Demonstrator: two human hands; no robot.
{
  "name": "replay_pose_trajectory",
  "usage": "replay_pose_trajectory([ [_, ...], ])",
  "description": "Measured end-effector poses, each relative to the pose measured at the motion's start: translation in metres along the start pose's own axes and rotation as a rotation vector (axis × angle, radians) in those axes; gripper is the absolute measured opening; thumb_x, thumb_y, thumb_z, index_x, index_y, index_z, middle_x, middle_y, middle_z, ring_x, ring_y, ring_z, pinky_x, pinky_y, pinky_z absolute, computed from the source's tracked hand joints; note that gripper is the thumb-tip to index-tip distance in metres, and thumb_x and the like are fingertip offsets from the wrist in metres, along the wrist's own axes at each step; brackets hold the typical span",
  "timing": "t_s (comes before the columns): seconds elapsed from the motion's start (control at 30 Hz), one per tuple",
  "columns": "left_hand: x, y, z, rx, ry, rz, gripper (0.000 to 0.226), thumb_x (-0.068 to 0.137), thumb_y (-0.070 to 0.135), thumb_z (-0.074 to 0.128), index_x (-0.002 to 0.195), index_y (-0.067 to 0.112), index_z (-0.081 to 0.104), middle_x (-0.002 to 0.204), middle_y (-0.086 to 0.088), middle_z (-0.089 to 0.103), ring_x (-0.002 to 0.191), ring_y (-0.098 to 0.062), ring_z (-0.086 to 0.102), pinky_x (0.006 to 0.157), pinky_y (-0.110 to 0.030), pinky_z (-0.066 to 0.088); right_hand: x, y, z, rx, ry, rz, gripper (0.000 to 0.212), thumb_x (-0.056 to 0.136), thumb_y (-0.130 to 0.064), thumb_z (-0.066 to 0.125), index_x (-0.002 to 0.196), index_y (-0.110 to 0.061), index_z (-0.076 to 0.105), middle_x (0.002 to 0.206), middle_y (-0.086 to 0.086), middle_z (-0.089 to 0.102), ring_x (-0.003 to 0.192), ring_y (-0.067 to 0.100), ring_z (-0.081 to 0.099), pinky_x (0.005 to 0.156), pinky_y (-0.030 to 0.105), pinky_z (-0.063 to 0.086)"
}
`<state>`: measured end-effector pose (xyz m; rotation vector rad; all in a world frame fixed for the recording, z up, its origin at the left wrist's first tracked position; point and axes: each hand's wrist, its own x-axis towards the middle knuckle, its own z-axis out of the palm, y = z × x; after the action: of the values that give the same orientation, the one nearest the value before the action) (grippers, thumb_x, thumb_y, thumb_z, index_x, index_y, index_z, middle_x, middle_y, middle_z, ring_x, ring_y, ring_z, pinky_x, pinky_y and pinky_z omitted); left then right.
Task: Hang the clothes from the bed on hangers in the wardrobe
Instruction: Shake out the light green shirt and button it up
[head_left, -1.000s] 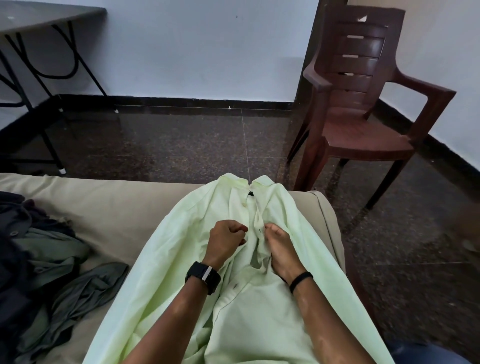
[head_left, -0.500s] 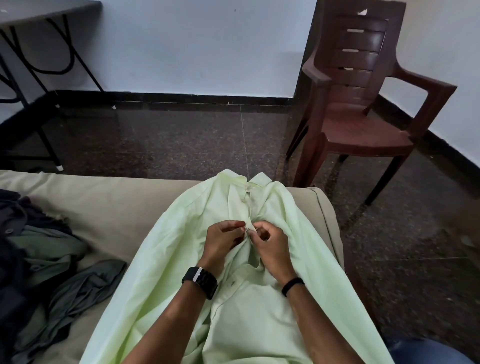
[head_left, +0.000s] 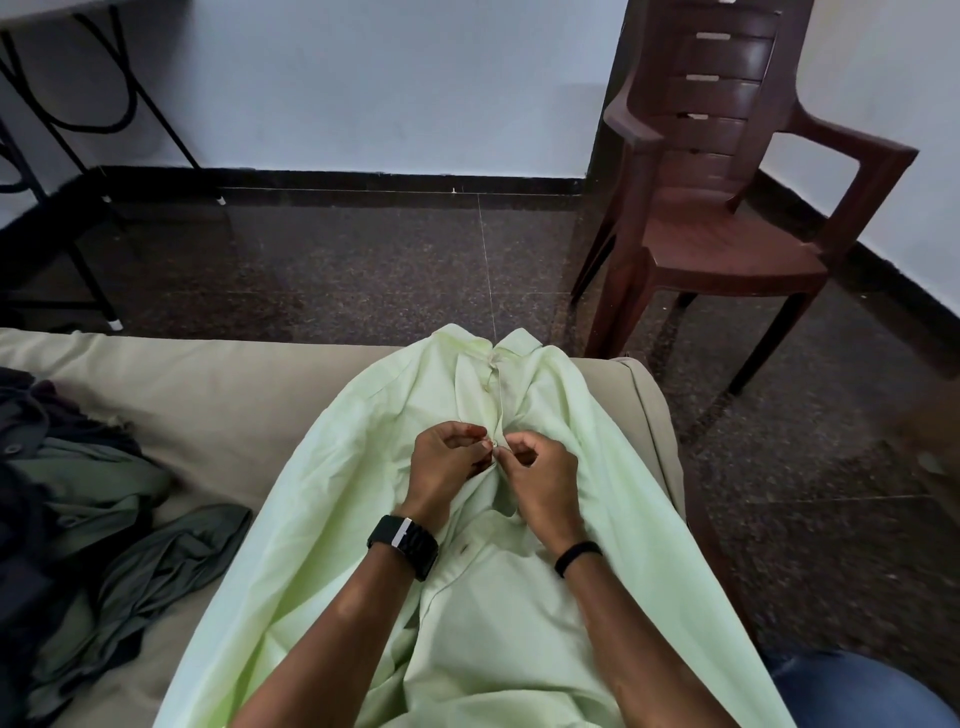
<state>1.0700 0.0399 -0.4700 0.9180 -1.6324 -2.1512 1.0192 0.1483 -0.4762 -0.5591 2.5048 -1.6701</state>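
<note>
A pale green cotton shirt (head_left: 519, 597) lies spread on the beige fabric-covered bed (head_left: 208, 395), collar away from the person. Both hands meet at its front placket: the left hand (head_left: 447, 467) and right hand (head_left: 540, 478) have fingers curled narrow, pinching the placket edges around a small button between their fingertips. Left of the fingers, dark green and black crumpled clothes (head_left: 104, 519) lie heaped.

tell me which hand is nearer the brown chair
Right. The right hand pinches the shirt placket on the side toward the chair; the left hand pinches it just beyond, on the side away from the chair.
</note>
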Motion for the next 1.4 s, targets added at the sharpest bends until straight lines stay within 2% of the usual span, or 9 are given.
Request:
replay_pose_trajectory([
  [0.3,0.001,0.001,0.005,0.0,0.041,-0.028,0.009,0.08,-0.006,0.068,0.084,0.001,0.066,0.082,-0.019,0.069,0.078,-0.027,0.067,0.081,-0.036,0.056,0.001,0.0,-0.004,0.112,-0.036,0.082,0.008,0.083,-0.014,0.075,0.089,-0.009,0.072,0.072,-0.015,0.065,0.066,-0.012,0.06,0.064,0.003,0.044],
  [0.5,-0.001,0.003,0.005,-0.009,0.076,-0.039,0.011,0.078,-0.007,0.07,0.079,0.002,0.064,0.078,-0.02,0.068,0.074,-0.029,0.066,0.08,-0.038,0.057,0.0,-0.001,-0.011,0.161,-0.092,0.082,0.015,0.092,-0.011,0.061,0.087,-0.004,0.072,0.08,0.004,0.072,0.073,0.009,0.065,0.072,0.02,0.05],
  [0.63,-0.003,0.003,0.008,0.017,0.089,-0.008,0.009,0.081,-0.003,0.068,0.082,0.003,0.062,0.078,-0.02,0.07,0.074,-0.03,0.067,0.079,-0.038,0.057,0.003,-0.001,-0.011,0.17,-0.12,0.111,0.007,0.086,-0.004,0.067,0.083,-0.011,0.069,0.067,-0.005,0.064,0.058,-0.007,0.057,0.063,0.008,0.045],
  [0.7,-0.004,0.004,0.009,0.027,0.084,0.008,0.007,0.084,0.004,0.069,0.087,0.004,0.062,0.08,-0.021,0.071,0.076,-0.03,0.069,0.078,-0.038,0.058,0.004,-0.002,-0.01,0.181,-0.123,0.127,0.004,0.085,-0.005,0.069,0.083,-0.008,0.068,0.065,-0.004,0.064,0.056,-0.007,0.057,0.061,0.008,0.045],
  [0.8,-0.005,0.004,0.01,0.111,0.083,0.051,0.023,0.079,0.013,0.077,0.093,0.006,0.061,0.08,-0.017,0.072,0.072,-0.023,0.07,0.071,-0.033,0.058,0.004,-0.004,-0.01,0.204,-0.135,0.122,0.005,0.085,-0.008,0.07,0.082,-0.008,0.066,0.066,-0.004,0.065,0.057,-0.005,0.059,0.06,0.01,0.046],
  [1.0,0.001,0.01,0.011,0.247,0.099,0.149,0.015,0.081,0.0,0.069,0.094,0.004,0.062,0.072,-0.013,0.07,0.061,-0.017,0.064,0.067,-0.03,0.056,0.009,-0.011,-0.013,0.223,-0.136,0.197,0.013,0.082,-0.016,0.076,0.08,-0.007,0.067,0.069,-0.002,0.065,0.063,0.004,0.059,0.062,0.016,0.049],
  [1.1,0.006,0.022,0.015,0.237,0.06,0.178,0.016,0.082,-0.001,0.067,0.088,0.011,0.059,0.068,-0.008,0.068,0.058,-0.015,0.06,0.063,-0.028,0.053,0.018,-0.021,-0.019,0.494,-0.185,0.365,0.008,0.087,-0.006,0.068,0.083,0.0,0.064,0.07,0.006,0.065,0.058,0.008,0.063,0.056,0.018,0.052],
  [1.27,0.031,0.065,0.027,-0.054,-0.146,0.151,0.016,0.087,-0.007,0.061,0.084,0.009,0.057,0.067,-0.004,0.064,0.057,-0.011,0.056,0.055,-0.02,0.048,0.065,-0.05,-0.039,0.777,-0.275,0.43,0.016,0.091,0.001,0.057,0.079,-0.004,0.065,0.067,0.002,0.067,0.061,0.011,0.065,0.066,0.027,0.06],
  [1.4,0.054,0.095,0.039,-0.082,-0.241,0.176,0.014,0.091,-0.007,0.055,0.091,0.006,0.06,0.074,-0.007,0.065,0.067,-0.015,0.059,0.066,-0.025,0.05,0.095,-0.068,-0.036,0.717,-0.182,0.358,0.016,0.092,0.0,0.057,0.079,-0.006,0.065,0.068,0.002,0.065,0.064,0.012,0.062,0.065,0.025,0.059],
])
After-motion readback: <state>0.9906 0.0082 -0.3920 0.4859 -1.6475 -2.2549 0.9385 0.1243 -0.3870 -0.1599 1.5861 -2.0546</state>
